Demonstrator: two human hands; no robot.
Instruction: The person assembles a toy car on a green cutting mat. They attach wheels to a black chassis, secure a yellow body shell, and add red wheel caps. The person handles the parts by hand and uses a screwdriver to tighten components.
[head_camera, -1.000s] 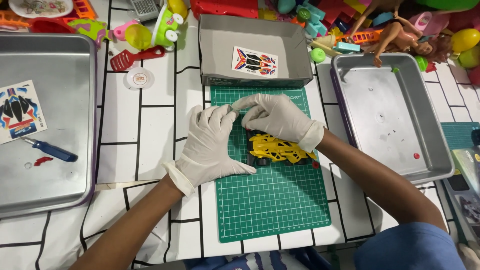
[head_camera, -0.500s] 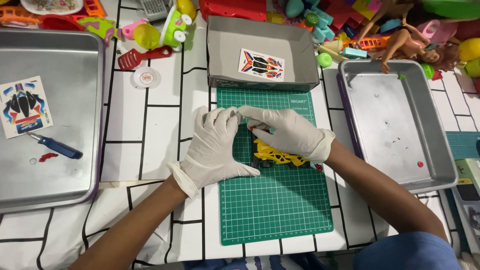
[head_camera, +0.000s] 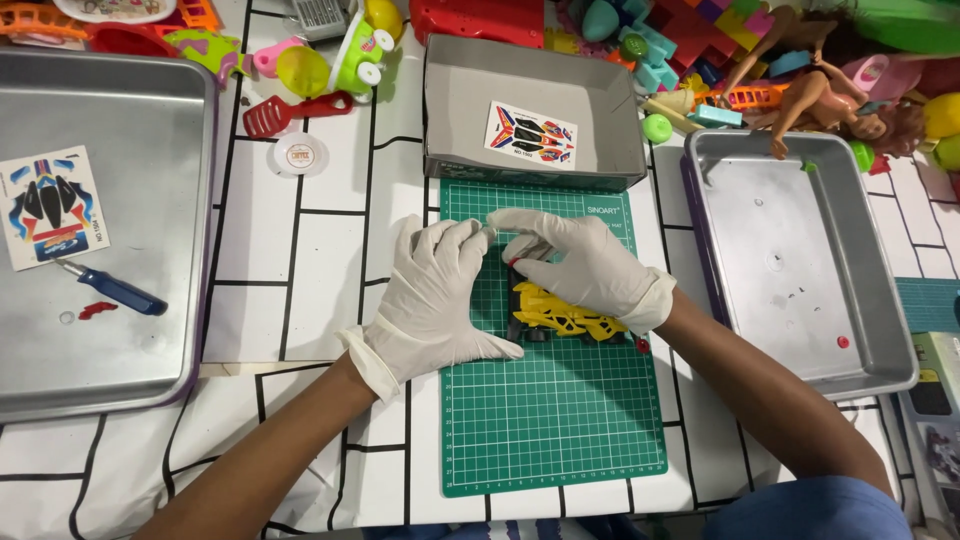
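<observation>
Both hands wear white gloves and work over a green cutting mat (head_camera: 560, 420). A yellow toy car (head_camera: 562, 312) lies on the mat under my right hand (head_camera: 585, 268), whose palm covers the car's upper part. My left hand (head_camera: 435, 295) rests on the mat's left edge, its fingertips meeting those of the right hand just above the car. Something small seems pinched between the fingertips, but what it is cannot be made out.
A grey cardboard box (head_camera: 450, 115) with a sticker sheet (head_camera: 530, 133) stands behind the mat. The left metal tray (head_camera: 150, 120) holds a sticker sheet (head_camera: 52, 208) and a blue screwdriver (head_camera: 112, 290). Another metal tray (head_camera: 800, 260) is at the right. Colourful toys (head_camera: 740, 60) crowd the far edge.
The view has shifted slightly. Both hands stayed over the yellow car, and their fingertips have drawn together above it.
</observation>
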